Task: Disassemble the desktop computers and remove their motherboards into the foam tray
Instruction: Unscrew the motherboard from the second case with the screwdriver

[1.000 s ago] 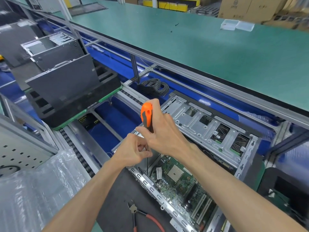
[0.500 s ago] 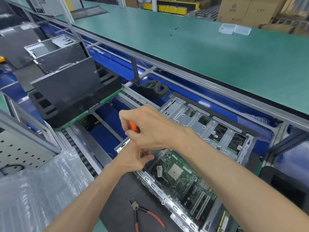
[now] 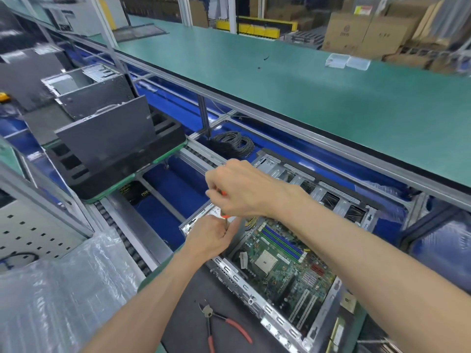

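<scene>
Two bare hands are close together in the middle of the frame, over the upper left corner of the open silver metal computer case (image 3: 277,319). The right hand (image 3: 242,189) is on top, with its fingers curled round an orange-handled screwdriver (image 3: 224,215); only small bits of orange show under the hand. The left hand (image 3: 211,236) sits just below it, fingers bunched as if pinching the screwdriver's thin shaft, but the shaft is hidden, so I cannot tell for sure.

Lying flat inside the case, the green motherboard (image 3: 283,268) is just to the lower right of both hands. Its long side runs from the middle of the frame down toward the lower right. The left hand is a bit nearer to the board's top corner. I think a screw at that corner is being worked on, so the tool should stay straight up and down over it.

Off in the upper left of the frame, well apart from the hands, is the black foam tray (image 3: 107,182), with dark grey panels standing in it. To get there, the board will need to go up and to the left.

Red-handled cutting pliers (image 3: 224,327) lie on the dark mat near the bottom.
</scene>
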### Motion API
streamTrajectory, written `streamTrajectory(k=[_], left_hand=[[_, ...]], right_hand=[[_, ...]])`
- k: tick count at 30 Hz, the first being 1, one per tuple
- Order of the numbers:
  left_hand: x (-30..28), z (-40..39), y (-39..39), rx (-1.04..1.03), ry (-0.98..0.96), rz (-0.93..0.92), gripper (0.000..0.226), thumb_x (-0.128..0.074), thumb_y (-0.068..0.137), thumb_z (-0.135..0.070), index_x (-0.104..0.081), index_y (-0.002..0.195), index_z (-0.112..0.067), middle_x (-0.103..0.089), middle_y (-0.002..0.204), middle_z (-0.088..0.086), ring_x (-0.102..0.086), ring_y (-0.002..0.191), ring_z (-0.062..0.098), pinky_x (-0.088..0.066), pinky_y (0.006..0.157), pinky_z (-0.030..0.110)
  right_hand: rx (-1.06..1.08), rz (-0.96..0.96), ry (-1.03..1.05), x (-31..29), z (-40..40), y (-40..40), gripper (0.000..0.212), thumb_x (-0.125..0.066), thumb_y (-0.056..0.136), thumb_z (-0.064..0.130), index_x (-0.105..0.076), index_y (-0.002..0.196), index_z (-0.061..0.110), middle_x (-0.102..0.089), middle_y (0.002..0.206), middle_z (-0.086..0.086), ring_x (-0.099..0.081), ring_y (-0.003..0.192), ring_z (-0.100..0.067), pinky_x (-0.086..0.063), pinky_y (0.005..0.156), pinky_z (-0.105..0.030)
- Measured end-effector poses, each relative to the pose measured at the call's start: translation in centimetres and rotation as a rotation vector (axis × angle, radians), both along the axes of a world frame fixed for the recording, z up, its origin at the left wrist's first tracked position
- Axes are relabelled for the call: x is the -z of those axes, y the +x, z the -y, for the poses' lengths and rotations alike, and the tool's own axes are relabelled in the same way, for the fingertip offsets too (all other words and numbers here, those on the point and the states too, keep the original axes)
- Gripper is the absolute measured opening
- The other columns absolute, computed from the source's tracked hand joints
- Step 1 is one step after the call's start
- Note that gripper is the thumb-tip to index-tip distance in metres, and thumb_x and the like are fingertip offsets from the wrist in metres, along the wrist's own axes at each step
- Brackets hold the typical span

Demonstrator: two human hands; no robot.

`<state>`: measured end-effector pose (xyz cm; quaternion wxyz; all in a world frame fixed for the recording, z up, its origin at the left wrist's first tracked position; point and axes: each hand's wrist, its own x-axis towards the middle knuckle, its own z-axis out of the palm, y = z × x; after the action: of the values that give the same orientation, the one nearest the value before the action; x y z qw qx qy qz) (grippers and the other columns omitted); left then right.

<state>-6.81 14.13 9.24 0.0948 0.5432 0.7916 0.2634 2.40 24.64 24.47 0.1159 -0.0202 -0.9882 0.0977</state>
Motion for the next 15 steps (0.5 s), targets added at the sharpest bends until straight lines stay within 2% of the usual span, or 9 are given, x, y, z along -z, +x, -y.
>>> streamTrajectory(k=[3,5,7,9,11,13,15], left_hand=[[-0.1,0.3,0.1,-0.025,0.002,0.031,0.066,-0.037,0.101,-0.048,-0.029,0.048,-0.010,-0.028,0.041,0.006,-0.024,0.039,0.021,-0.016,0.046,0.033],[-0.1,0.4,0.1,-0.079,-0.018,0.056,0.066,-0.037,0.101,-0.048,-0.028,0.048,-0.010,-0.028,0.041,0.005,-0.025,0.041,0.022,-0.020,0.048,0.037],[-0.1,0.4,0.3,-0.101,-0.016,0.056,0.062,-0.035,0.098,-0.047,-0.027,0.049,-0.011,-0.027,0.042,0.006,-0.024,0.043,0.024,-0.021,0.050,0.038],[0.1,0.2,0.2,-0.113,-0.037,0.052,0.054,-0.036,0.093,-0.041,-0.032,0.051,-0.007,-0.033,0.045,0.011,-0.029,0.046,0.027,-0.023,0.051,0.038],[0.5,0.0,0.0,-0.130,-0.088,0.024,0.051,-0.041,0.090,-0.037,-0.041,0.055,-0.001,-0.046,0.052,0.019,-0.040,0.051,0.030,-0.030,0.052,0.042],[0.8,0.1,-0.1,-0.107,-0.077,0.016,0.057,-0.033,0.086,-0.051,-0.034,0.052,-0.006,-0.040,0.047,0.013,-0.034,0.048,0.025,-0.027,0.050,0.040],[0.7,0.1,0.0,-0.084,-0.041,0.005,0.063,-0.024,0.088,-0.062,-0.023,0.048,-0.014,-0.025,0.040,0.002,-0.023,0.042,0.020,-0.022,0.049,0.039]], right_hand=[[-0.080,0.034,-0.056,-0.6,0.4,0.0,0.015,-0.055,0.093,0.025,-0.059,0.085,0.014,-0.062,0.071,0.002,-0.051,0.068,-0.022,-0.045,0.066,-0.040],[-0.072,0.030,-0.137,-0.3,0.3,0.0,0.008,-0.057,0.092,0.025,-0.057,0.087,0.018,-0.061,0.079,0.007,-0.051,0.075,-0.018,-0.043,0.074,-0.039],[0.048,-0.074,-0.215,0.7,0.8,-0.5,0.020,-0.055,0.093,0.024,-0.056,0.077,0.012,-0.059,0.079,0.003,-0.051,0.077,-0.020,-0.044,0.078,-0.042],[0.249,-0.235,-0.493,1.9,2.5,-1.4,0.042,-0.051,0.096,0.029,-0.052,0.060,0.008,-0.056,0.063,-0.002,-0.049,0.064,-0.020,-0.045,0.069,-0.042],[0.383,-0.445,-0.881,2.8,4.0,-2.2,0.058,-0.049,0.099,0.035,-0.037,0.046,0.014,-0.041,0.043,0.002,-0.036,0.046,-0.017,-0.037,0.057,-0.033],[0.301,-0.503,-1.161,3.8,3.8,-2.2,0.061,-0.050,0.099,0.030,-0.033,0.044,0.010,-0.033,0.039,-0.001,-0.031,0.040,-0.017,-0.030,0.050,-0.027],[0.099,-0.383,-1.338,3.7,2.5,-1.7,0.053,-0.053,0.094,0.020,-0.038,0.048,-0.001,-0.035,0.039,-0.009,-0.032,0.036,-0.021,-0.029,0.044,-0.023]])
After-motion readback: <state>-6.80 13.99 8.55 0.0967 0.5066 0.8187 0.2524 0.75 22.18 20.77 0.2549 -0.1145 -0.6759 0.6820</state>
